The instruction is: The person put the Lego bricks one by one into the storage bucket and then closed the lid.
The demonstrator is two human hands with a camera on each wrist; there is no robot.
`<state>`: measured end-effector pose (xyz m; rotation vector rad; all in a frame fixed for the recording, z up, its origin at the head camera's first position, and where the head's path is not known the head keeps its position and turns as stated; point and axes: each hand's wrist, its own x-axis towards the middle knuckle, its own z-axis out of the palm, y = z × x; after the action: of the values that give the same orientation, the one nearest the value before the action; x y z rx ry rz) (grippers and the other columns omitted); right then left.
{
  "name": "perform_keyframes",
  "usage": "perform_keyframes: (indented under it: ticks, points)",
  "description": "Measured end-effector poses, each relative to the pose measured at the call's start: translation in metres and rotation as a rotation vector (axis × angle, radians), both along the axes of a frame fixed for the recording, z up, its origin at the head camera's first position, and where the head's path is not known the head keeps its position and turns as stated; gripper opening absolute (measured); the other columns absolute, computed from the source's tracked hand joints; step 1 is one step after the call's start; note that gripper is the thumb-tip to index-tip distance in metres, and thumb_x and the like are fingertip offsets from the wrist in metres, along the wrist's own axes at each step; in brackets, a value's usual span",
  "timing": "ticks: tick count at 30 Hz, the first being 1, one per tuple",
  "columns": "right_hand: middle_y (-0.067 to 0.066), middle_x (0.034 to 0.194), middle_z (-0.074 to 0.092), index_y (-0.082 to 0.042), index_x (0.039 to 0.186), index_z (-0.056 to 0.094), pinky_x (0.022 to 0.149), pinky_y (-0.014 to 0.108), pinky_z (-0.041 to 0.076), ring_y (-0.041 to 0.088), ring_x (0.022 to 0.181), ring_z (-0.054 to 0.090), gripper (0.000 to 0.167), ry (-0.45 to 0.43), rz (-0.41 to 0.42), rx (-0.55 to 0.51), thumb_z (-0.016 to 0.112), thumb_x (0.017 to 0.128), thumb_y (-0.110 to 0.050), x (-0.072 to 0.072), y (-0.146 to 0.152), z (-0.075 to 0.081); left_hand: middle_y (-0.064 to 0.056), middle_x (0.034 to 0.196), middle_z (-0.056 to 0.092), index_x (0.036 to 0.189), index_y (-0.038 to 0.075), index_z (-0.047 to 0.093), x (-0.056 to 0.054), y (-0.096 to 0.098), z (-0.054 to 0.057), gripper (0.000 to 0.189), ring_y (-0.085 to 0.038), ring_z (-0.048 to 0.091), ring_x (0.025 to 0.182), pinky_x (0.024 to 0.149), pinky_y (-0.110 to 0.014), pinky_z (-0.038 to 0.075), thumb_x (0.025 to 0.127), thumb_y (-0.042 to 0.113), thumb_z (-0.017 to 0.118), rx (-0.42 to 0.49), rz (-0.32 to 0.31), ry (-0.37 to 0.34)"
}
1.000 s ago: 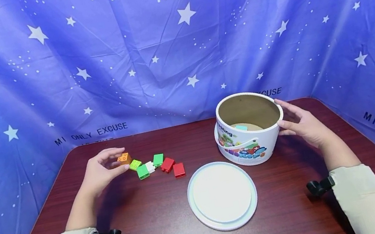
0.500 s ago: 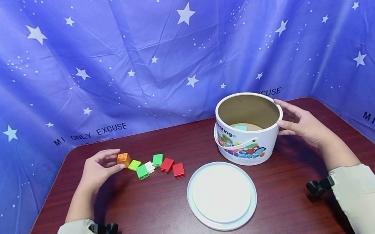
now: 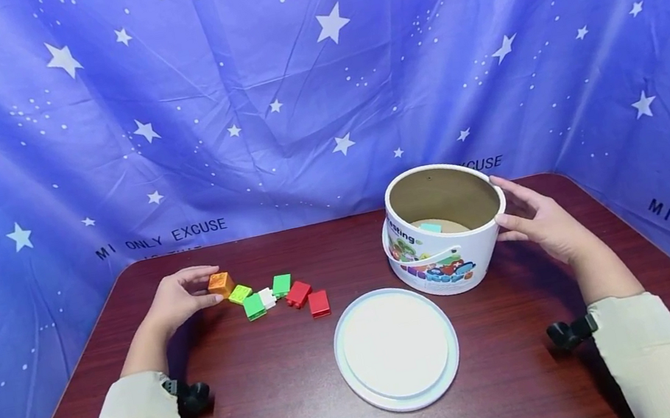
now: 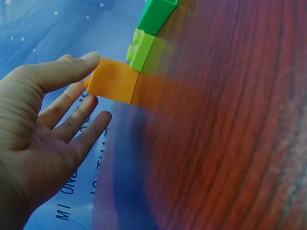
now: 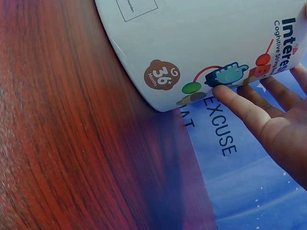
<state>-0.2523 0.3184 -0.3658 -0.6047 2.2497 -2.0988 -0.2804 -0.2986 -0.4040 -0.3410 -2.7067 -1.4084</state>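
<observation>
My left hand (image 3: 178, 296) is at the left end of a line of toy building blocks. Its thumb and index finger are at the near side of an orange block (image 3: 220, 284); in the left wrist view, the thumb tip overlaps a corner of the orange block (image 4: 114, 80), with the other visible fingers extended and apart from it. Whether the thumb touches it I cannot tell. Beyond lie a lime block (image 3: 240, 294), green blocks (image 3: 254, 306), a white block (image 3: 266, 297) and red blocks (image 3: 299, 294). My right hand (image 3: 543, 225) rests extended fingers against a white bucket (image 3: 478, 258).
A round white lid (image 3: 396, 347) lies in front of the bucket on the dark red wooden table (image 3: 264, 416). Inside the bucket, a light blue piece (image 3: 430, 228) shows at the bottom. The bucket's handle hangs down its front. A blue star-patterned curtain (image 3: 282, 61) surrounds the table.
My left hand draws back slightly from the orange block, then shifts a little toward it again. The blocks stay in about the same place. My right hand remains at the bucket.
</observation>
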Motion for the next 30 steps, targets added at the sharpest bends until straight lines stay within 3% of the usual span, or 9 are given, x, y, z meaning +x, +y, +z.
perform_keyframes:
  ticks: [9,20,30]
  points:
    - [0.024,0.146,0.028,-0.008,0.155,0.022,0.079,0.034,0.058,0.011,0.111,0.058,0.068,-0.001,-0.002,0.012,0.054,0.096,0.002,0.000,0.001,0.000,-0.026,0.124,0.061,0.133,-0.002,0.058,-0.012,0.000,-0.009,0.060,-0.036,0.061,0.109,0.086,-0.027,0.053,0.077,0.001,0.080,-0.047,0.017,-0.089]
    - [0.026,0.146,0.028,-0.010,0.155,0.024,0.080,0.035,0.058,0.013,0.112,0.057,0.068,-0.004,-0.013,0.021,0.055,0.097,0.001,-0.002,0.001,-0.002,-0.025,0.121,0.062,0.124,-0.001,0.066,-0.009,-0.004,-0.009,0.049,-0.030,0.059,0.101,0.073,-0.016,0.051,0.078,0.008,0.082,-0.072,0.116,-0.047]
    - [0.027,0.143,0.030,-0.014,0.156,0.025,0.081,0.037,0.058,0.014,0.116,0.054,0.067,0.000,-0.021,0.040,0.056,0.097,-0.003,-0.002,0.004,-0.004,-0.027,0.115,0.064,0.122,-0.003,0.066,0.000,-0.005,0.004,0.048,-0.018,0.062,0.089,0.068,-0.016,0.053,0.077,0.005,0.082,-0.050,0.108,0.024]
